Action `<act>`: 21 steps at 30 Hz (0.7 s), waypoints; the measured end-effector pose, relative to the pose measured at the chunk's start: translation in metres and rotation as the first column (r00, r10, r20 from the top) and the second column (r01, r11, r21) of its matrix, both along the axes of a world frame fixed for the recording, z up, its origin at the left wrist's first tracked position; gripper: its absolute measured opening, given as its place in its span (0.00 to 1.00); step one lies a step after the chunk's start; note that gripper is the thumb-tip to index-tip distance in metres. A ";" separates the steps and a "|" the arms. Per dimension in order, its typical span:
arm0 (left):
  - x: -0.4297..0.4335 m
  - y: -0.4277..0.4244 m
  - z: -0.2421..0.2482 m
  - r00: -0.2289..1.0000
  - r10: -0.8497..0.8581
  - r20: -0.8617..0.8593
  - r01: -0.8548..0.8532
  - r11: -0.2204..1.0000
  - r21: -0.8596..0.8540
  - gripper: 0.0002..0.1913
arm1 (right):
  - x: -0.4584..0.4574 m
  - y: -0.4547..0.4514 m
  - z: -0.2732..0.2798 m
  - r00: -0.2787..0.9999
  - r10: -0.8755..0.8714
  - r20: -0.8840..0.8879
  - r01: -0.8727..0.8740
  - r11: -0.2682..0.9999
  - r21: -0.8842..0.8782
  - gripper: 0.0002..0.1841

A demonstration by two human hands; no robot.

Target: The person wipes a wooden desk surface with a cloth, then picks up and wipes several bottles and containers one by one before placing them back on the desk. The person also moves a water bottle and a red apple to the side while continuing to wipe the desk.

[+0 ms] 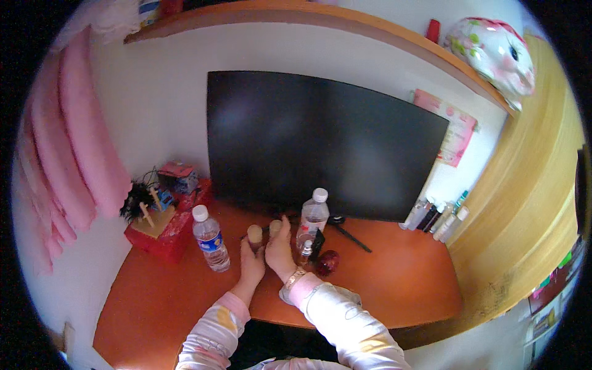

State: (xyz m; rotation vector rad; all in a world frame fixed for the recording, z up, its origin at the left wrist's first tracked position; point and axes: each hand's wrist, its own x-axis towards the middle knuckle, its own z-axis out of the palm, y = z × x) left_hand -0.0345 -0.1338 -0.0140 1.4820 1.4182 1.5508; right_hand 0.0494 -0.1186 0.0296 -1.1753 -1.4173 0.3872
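My left hand [252, 266] is closed around a small cylindrical container with a pale round top [255, 234]. Close beside it, my right hand [280, 249] holds a similar container with a pale top [275, 227], its thumb raised along the side. Both hands are over the middle of the brown desk, just in front of the monitor. Left of them stands a clear plastic bottle with a blue label [211, 244]. Another clear bottle with a white cap [314, 213] stands right of my right hand, behind a small bottle with a shiny cap [306, 249] and a dark red round object [328, 262].
A large dark monitor [319, 143] stands at the back of the desk [393, 277]. A red box [162, 240] with small items is at the left. Several slim bottles [434, 219] line the right wall. A shelf [360, 21] holds a white ceramic animal figure [497, 55].
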 end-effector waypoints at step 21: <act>0.287 -0.125 0.114 0.546 -0.716 0.436 0.823 0.556 -0.117 0.15 | 0.389 -0.109 0.033 0.819 -0.573 0.014 0.559 0.804 0.202 0.26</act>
